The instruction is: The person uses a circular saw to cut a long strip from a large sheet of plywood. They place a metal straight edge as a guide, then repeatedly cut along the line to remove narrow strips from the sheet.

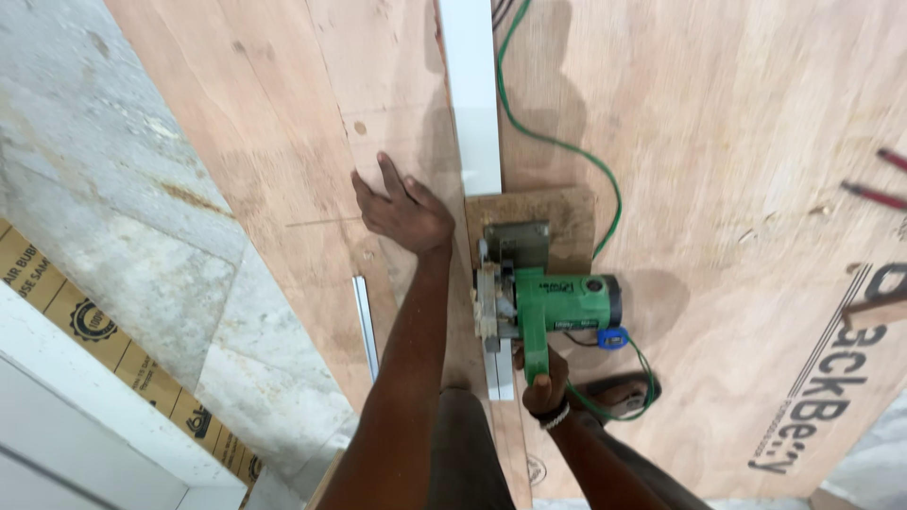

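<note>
Green circular saw (548, 302) sits at centre frame on a plywood sheet (737, 142), its base plate on a small square wooden pad (567, 212). Right hand (545, 382), lower centre, has its fingers wrapped tight round the saw's rear handle. Left hand (402, 212), just left of the saw, lies flat on the plywood with fingers spread, palm down. A white strip (472, 94) runs from the top edge down to the saw's front, directly in the line of the blade. A green power cord (557, 142) trails from the top of the frame, curving round the saw's right side. Two red-handled tools (879, 184) lie at far right. Stone flooring (113, 217) occupies the left of the frame.
</note>
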